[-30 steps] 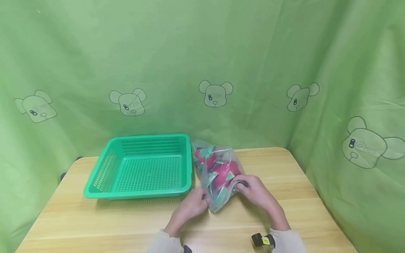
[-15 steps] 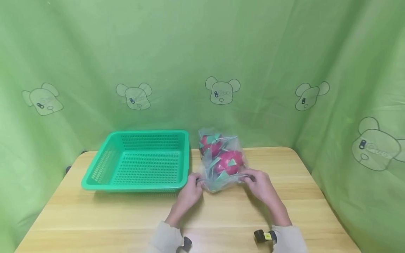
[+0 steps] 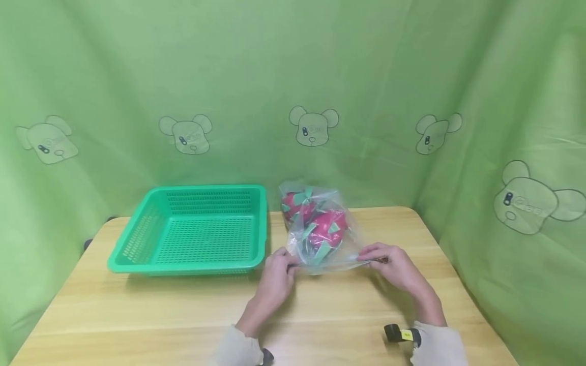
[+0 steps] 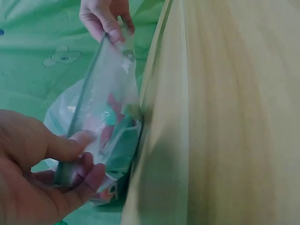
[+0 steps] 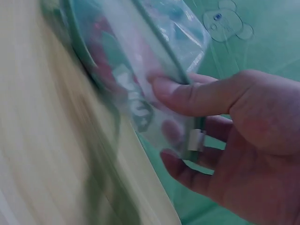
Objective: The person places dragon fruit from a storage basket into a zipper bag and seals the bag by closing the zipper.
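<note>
A clear plastic zip bag (image 3: 344, 256) lies on the table with two pink, green-leaved dragon fruits inside, one nearer (image 3: 327, 227) and one farther back (image 3: 299, 207). My left hand (image 3: 276, 277) pinches the left end of the bag's mouth, thumb on top in the left wrist view. At the opposite end, my right hand (image 3: 397, 267) holds the corner between thumb and fingers. Beside those fingers a small white slider (image 5: 196, 139) sits on the bag's green-tinted zip edge (image 4: 89, 86). The mouth is drawn out between both hands, facing me.
To the left of the bag stands a green plastic basket (image 3: 208, 241) with slotted walls and nothing in it. The light wooden table (image 3: 329, 315) has rounded far corners. Green curtains (image 3: 366, 61) with bear-head prints hang behind and along the sides.
My right hand has moved right and the left hand slightly away from it, stretching the bag's mouth wider. The bag has shifted toward the table's far edge; the view has swung slightly too.
</note>
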Tool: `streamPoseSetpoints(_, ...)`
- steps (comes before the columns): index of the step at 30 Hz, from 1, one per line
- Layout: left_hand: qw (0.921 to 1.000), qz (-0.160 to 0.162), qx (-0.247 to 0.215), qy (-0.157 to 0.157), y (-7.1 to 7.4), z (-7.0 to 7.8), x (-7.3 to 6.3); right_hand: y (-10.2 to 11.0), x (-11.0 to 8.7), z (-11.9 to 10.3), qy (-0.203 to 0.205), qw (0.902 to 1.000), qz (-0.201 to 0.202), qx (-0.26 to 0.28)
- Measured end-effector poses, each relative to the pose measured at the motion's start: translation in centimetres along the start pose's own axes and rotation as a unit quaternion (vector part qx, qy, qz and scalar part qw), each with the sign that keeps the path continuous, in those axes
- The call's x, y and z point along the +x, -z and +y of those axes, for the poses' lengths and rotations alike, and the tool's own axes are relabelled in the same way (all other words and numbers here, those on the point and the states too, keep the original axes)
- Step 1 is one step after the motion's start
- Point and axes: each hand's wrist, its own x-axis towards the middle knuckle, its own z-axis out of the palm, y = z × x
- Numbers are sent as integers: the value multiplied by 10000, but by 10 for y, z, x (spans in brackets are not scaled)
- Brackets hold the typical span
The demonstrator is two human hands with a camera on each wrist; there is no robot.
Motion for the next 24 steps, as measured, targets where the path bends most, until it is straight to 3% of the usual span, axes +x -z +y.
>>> streamPoseSetpoints(4,9989,-437,183,50,10,5,-9,6,-3,3,-108,9994,-244,219)
streamPoseSetpoints(7,9974,-658,-208,209,18,8,-16,12,-6,7,-147,9988,-428,209)
streamPoseSetpoints(13,9885,-209,-1338,677,19,6,-25,20,-12,12,-572,9952,-721,333)
streamPoseSetpoints(15,9804,-154,-1742,909,16,5,-26,20,-13,13,-742,9940,-715,374)
streamPoseSetpoints(20,9472,-335,-2739,1631,12,4,-29,19,-16,15,-1002,9932,-421,418)
streamPoseSetpoints(24,9365,-558,-2881,1923,12,0,-33,19,-16,17,-1258,9888,-201,775)
